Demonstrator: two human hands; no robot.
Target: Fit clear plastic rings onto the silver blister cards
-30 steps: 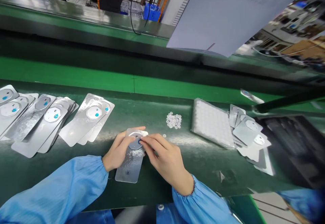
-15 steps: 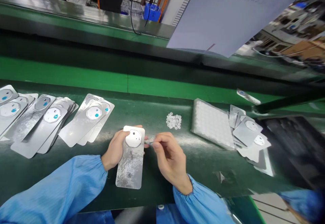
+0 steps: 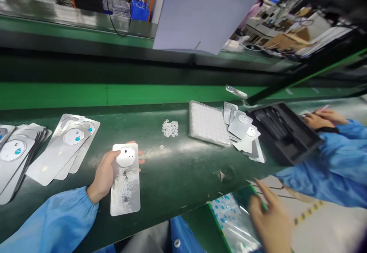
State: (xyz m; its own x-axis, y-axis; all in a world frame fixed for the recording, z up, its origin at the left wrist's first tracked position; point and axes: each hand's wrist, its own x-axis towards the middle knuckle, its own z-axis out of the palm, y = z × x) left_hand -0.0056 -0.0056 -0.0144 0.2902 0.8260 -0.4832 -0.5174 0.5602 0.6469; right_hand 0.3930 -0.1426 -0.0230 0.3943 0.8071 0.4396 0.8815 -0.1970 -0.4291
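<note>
Silver foil card sits in the person's left hand, held just above the green tabletop near its front edge. That hand's grip is narrow and firm, wrapped around the card from behind, with fingertips curling past its far edge. A white round patch with small dark dots sits near the card's top end, and dark printed marks lie below it.

Down at the bottom of the view, the person's right hand sits off the tabletop, its grip spread wide, next to a clear plastic bag with blue spots and a green edge. I can't tell whether it has hold of the bag.

Stacked silver cards lie just to the left of the held card. Ahead of it sits a small heap of clear discs, then a tray of white discs and a loose pile of silver cards. Further right, a co-worker's hand in a blue sleeve rests at the edge of a black tray
</note>
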